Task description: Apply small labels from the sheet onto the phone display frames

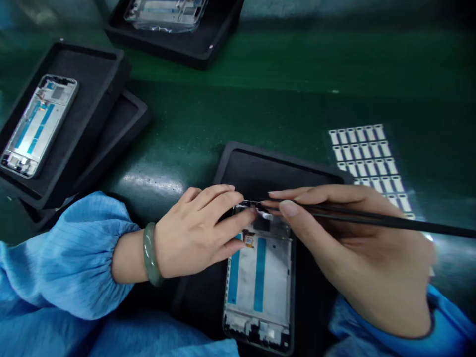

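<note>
A phone frame (pixel 275 282) with blue strips on its silvery inside lies in a black foam tray (pixel 275 166) in front of me. My left hand (pixel 201 230) rests over its upper left edge, fingers bent and fingertips at the top end; whether they pinch anything is hidden. Black tweezers (pixel 372 218) are gripped in my right hand (pixel 357 248), between thumb and fingers. Their tips reach the top end of the frame, close to my left fingertips. What lies between the tips is too small to make out.
To the right lies a sheet of small white stickers (pixel 372 153) in rows. Stacked black trays (pixel 89 89) stand at the left, the top one holding another phone frame (pixel 40 124). A further tray (pixel 201 52) with a plastic-wrapped frame (pixel 167 15) sits at the back on the green tabletop (pixel 260 109).
</note>
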Tool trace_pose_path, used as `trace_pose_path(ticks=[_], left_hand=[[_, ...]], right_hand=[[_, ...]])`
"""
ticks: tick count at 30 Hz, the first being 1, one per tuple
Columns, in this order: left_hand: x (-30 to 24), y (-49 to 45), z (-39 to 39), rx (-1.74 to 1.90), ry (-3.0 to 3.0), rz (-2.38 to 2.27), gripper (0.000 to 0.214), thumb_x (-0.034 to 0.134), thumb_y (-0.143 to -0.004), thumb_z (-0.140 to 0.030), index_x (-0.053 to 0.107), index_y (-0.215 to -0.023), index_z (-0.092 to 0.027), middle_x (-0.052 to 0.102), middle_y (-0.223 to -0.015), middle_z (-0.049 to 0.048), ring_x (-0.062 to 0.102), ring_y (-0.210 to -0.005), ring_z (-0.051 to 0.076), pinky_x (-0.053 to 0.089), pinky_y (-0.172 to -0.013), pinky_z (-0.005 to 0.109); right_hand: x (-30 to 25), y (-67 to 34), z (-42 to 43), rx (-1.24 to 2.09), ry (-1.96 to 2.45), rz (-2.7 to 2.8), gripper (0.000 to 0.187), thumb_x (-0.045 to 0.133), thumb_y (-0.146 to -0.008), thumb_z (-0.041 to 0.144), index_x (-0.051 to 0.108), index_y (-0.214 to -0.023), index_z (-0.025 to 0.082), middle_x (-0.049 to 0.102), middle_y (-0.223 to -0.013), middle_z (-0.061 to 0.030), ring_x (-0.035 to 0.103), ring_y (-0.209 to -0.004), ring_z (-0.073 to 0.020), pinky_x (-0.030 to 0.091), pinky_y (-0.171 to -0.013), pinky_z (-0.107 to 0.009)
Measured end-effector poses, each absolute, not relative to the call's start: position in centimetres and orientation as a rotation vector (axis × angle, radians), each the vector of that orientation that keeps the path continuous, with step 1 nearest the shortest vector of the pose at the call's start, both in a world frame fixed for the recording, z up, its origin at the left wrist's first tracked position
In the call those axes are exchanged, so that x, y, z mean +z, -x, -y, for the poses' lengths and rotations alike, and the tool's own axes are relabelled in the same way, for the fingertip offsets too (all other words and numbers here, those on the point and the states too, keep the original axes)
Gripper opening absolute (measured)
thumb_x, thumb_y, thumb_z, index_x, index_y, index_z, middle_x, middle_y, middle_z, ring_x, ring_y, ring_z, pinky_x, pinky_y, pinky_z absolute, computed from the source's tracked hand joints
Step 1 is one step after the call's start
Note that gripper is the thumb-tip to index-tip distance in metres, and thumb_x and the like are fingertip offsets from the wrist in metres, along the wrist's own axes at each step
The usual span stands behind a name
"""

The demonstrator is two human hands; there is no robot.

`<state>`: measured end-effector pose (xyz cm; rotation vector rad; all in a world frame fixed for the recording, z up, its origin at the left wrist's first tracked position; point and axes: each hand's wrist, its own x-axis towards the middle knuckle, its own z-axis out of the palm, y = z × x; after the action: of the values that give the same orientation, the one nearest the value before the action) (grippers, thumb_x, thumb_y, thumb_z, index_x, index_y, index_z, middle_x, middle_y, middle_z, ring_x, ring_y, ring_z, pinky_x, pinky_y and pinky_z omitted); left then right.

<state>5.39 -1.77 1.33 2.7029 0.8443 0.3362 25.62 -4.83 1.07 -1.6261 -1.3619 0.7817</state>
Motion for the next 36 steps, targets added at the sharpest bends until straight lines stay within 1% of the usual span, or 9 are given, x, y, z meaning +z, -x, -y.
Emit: trace_pose_path(ticks=[5, 10, 14, 18, 25, 30, 33, 36], left_hand=[[1.26, -5.35, 1.78, 0.354, -2.716, -0.844, 0.035, 0.044, -0.100, -0.036, 0.053, -0.126, -0.016, 0.060, -0.124, 0.0121, 0.050, -0.126, 0.029, 0.050, -0.085, 0.040], [1.20, -5.36, 1.78, 0.353, -2.711, -0.846, 0.035, 0.045, -0.100, -0.037, 0.053, -0.127, -0.016, 0.060, -0.125, 0.0117, 0.049, -0.127, 0.028, 0.050, -0.085, 0.040], [1.21, -5.37, 1.78, 0.355, -2.711, -0.846, 0.035, 0.045, -0.100, -0.037, 0.053, -0.127, -0.016, 0.060, -0.125, 0.0120, 0.049, -0.126, 0.029, 0.050, -0.084, 0.040], [1.20, -5.37, 1.77, 0.364, -2.713, -0.845, 0.035, 0.045, -0.100, -0.037, 0.053, -0.126, -0.015, 0.060, -0.124, 0.0122, 0.050, -0.126, 0.029, 0.050, -0.084, 0.040], [1.19, -5.39, 1.79, 0.366, -2.702, -0.846, 0.034, 0.046, -0.099, -0.036, 0.053, -0.126, -0.016, 0.060, -0.124, 0.0121, 0.049, -0.126, 0.029, 0.050, -0.086, 0.041], [1.26, -5.39, 1.79, 0.353, -2.705, -0.846, 0.034, 0.046, -0.099, -0.036, 0.054, -0.126, -0.016, 0.060, -0.124, 0.0121, 0.050, -0.126, 0.029, 0.050, -0.085, 0.040], [1.26, -5.39, 1.78, 0.340, -2.716, -0.845, 0.036, 0.045, -0.100, -0.035, 0.052, -0.129, -0.016, 0.059, -0.124, 0.0129, 0.049, -0.126, 0.029, 0.050, -0.084, 0.040], [1.22, -5.41, 1.78, 0.346, -2.722, -0.845, 0.036, 0.044, -0.100, -0.036, 0.053, -0.129, -0.015, 0.059, -0.124, 0.0133, 0.049, -0.126, 0.029, 0.050, -0.084, 0.040]], right_hand=[[1.01, -25.57, 4.83, 0.759, 1.636, 1.369, 0.013, 0.071, -0.081, 0.036, 0.064, -0.089, 0.027, 0.074, -0.090, 0.0008, 0.073, -0.078, -0.0168, 0.064, -0.072, -0.032], [1.02, -25.52, 4.75, 0.760, 1.664, 1.361, 0.014, 0.070, -0.080, 0.037, 0.065, -0.087, 0.026, 0.075, -0.090, 0.0001, 0.073, -0.077, -0.0167, 0.064, -0.069, -0.030], [1.11, -25.33, 4.73, 0.751, 1.657, 1.362, 0.013, 0.070, -0.081, 0.036, 0.064, -0.088, 0.027, 0.075, -0.089, 0.0012, 0.073, -0.077, -0.0154, 0.064, -0.068, -0.028], [1.12, -25.32, 4.81, 0.726, 1.677, 1.392, 0.013, 0.070, -0.081, 0.037, 0.065, -0.087, 0.027, 0.075, -0.089, 0.0015, 0.073, -0.077, -0.0157, 0.064, -0.066, -0.029], [0.98, -25.51, 5.00, 0.727, 1.633, 1.342, 0.012, 0.071, -0.081, 0.033, 0.064, -0.088, 0.026, 0.074, -0.089, 0.0000, 0.073, -0.077, -0.0174, 0.064, -0.071, -0.033], [0.89, -25.43, 4.99, 0.685, 1.627, 1.413, 0.011, 0.070, -0.081, 0.030, 0.063, -0.090, 0.027, 0.073, -0.091, 0.0006, 0.073, -0.082, -0.0166, 0.062, -0.074, -0.032], [0.89, -25.53, 4.99, 0.637, 1.595, 1.486, 0.012, 0.071, -0.081, 0.029, 0.063, -0.090, 0.028, 0.072, -0.091, 0.0004, 0.072, -0.083, -0.0169, 0.062, -0.072, -0.033], [1.08, -25.52, 5.07, 0.663, 1.587, 1.477, 0.012, 0.070, -0.082, 0.029, 0.063, -0.091, 0.028, 0.072, -0.092, -0.0002, 0.072, -0.082, -0.0179, 0.062, -0.071, -0.035]])
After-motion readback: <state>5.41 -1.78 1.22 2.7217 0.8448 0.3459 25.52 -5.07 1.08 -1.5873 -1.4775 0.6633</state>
